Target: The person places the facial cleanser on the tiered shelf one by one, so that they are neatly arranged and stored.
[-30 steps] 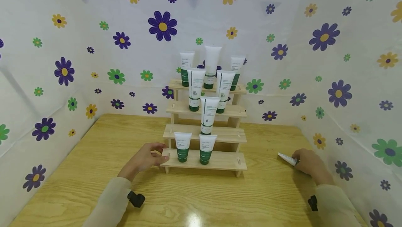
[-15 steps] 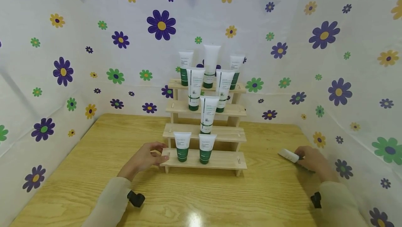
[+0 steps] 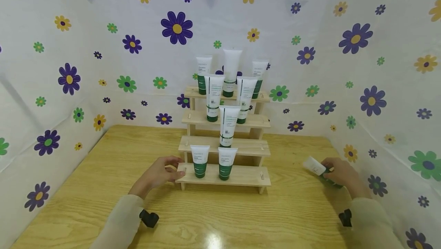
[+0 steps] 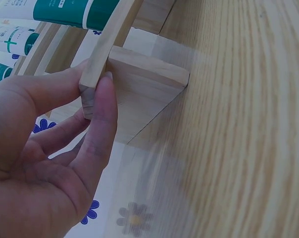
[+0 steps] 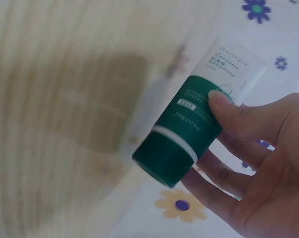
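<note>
A stepped wooden display rack (image 3: 241, 176) stands mid-table with white-and-green squeeze tubes upright on its shelves. My left hand (image 3: 160, 172) pinches the left end of the lowest shelf (image 4: 97, 64), thumb on top and a finger underneath. Two small tubes, a left one (image 3: 200, 161) and a right one (image 3: 226, 163), stand on that shelf. Off to the right, my right hand (image 3: 342, 174) grips another small squeeze tube (image 5: 189, 109) between thumb and fingers. It is tilted, white end toward the rack and green cap toward me.
One taller tube (image 3: 229, 126) stands on the second shelf, two on the third, and three tubes on the top. Flowered white cloth (image 3: 138, 69) hangs behind and on both sides of the wooden table (image 3: 220, 218).
My right hand has turned the tube: its edge showed first, and now its white face and green cap show. My left hand stays on the shelf end.
</note>
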The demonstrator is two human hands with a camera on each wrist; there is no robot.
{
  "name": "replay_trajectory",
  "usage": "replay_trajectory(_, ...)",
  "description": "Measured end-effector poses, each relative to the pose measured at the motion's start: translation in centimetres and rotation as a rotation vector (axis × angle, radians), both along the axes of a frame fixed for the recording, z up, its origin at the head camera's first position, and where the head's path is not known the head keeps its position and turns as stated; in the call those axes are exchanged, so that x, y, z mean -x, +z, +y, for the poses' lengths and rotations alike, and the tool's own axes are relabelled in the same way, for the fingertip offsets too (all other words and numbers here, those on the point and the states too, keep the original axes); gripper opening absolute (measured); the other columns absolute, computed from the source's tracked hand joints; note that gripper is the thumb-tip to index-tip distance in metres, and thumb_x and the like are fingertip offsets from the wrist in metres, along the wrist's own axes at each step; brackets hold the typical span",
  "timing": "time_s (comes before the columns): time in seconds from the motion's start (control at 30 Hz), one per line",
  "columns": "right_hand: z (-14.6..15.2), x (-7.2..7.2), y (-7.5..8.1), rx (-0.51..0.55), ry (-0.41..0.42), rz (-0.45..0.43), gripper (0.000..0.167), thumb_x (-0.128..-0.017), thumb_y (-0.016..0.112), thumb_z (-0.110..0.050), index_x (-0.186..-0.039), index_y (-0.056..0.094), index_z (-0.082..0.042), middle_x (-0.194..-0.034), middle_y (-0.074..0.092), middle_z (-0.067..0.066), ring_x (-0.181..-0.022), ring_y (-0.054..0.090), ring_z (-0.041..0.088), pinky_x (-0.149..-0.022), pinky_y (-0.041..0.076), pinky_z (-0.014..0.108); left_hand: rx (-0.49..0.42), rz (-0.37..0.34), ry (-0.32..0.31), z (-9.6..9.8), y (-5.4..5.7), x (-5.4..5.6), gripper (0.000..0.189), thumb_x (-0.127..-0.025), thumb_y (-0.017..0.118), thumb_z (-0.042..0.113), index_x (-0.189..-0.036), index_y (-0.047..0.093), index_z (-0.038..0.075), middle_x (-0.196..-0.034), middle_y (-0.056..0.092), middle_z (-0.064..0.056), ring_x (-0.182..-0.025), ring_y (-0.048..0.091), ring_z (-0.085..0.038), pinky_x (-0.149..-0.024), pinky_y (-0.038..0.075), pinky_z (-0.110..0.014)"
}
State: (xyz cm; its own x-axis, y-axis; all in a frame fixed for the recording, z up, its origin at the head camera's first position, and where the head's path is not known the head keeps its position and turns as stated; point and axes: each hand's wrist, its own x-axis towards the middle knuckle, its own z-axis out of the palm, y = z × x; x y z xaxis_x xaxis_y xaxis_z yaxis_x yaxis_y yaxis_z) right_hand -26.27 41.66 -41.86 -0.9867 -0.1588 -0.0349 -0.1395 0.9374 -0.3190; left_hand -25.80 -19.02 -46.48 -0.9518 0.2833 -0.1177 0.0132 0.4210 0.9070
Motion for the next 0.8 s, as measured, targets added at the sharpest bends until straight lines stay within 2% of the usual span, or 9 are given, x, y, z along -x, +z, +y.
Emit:
replay_trajectory(0.17, -1.4, -0.1, 1.0, 0.129, 0.056, 0.050, 0.033, -0.089, 0.075, -0.001, -0.117, 0.064, 0.012, -0.110, 0.068, 0.034, -0.094, 0.071, 0.047, -0.074, 0.061, 0.052, 0.007, 0.000, 0.002, 0.0, 0.1, -0.1, 0.055, -0.093, 0.079, 0.023, -0.139, 0.058, 0.001, -0.125, 0.058, -0.018, -0.088, 0.066, -0.018, -0.077, 0.061, -0.032)
replay_trajectory(0.33, -3.5, -0.4, 2.2, 0.234, 0.075, 0.083, 0.035, -0.091, 0.073, 0.000, -0.121, 0.062, 0.015, -0.115, 0.067, 0.037, -0.093, 0.072, 0.047, -0.074, 0.063, 0.050, 0.006, 0.000, -0.003, 0.0, 0.0, 0.0, 0.055, -0.093, 0.079, 0.023, -0.139, 0.057, 0.001, -0.124, 0.058, -0.018, -0.088, 0.066, -0.018, -0.077, 0.061, -0.032)
replay_trajectory(0.53, -6.1, -0.7, 3.0, 0.320, 0.077, 0.123, 0.040, -0.092, 0.074, -0.001, -0.127, 0.060, 0.012, -0.120, 0.067, 0.035, -0.103, 0.070, 0.049, -0.084, 0.060, 0.057, -0.007, 0.000, -0.007, -0.1, -0.1, 0.0, 0.056, -0.093, 0.079, 0.023, -0.138, 0.057, 0.000, -0.123, 0.059, -0.018, -0.088, 0.066, -0.017, -0.076, 0.061, -0.031)
replay_trajectory(0.67, -7.6, -0.8, 3.5, 0.396, 0.077, 0.117, 0.041, -0.094, 0.072, -0.001, -0.130, 0.058, 0.012, -0.125, 0.065, 0.035, -0.109, 0.068, 0.049, -0.091, 0.057, 0.060, -0.003, 0.003, -0.012, -0.1, 0.0, -0.1, 0.055, -0.093, 0.079, 0.022, -0.138, 0.057, 0.000, -0.123, 0.059, -0.019, -0.088, 0.066, -0.017, -0.077, 0.062, -0.031)
replay_trajectory(0.8, -9.1, -1.1, 4.0, 0.457, 0.071, 0.090, 0.043, -0.096, 0.070, -0.003, -0.133, 0.056, 0.012, -0.129, 0.063, 0.035, -0.111, 0.067, 0.049, -0.093, 0.057, 0.059, 0.005, 0.004, -0.009, 0.0, 0.0, -0.1, 0.054, -0.093, 0.078, 0.022, -0.139, 0.057, 0.001, -0.124, 0.059, -0.018, -0.088, 0.066, -0.017, -0.077, 0.062, -0.032)
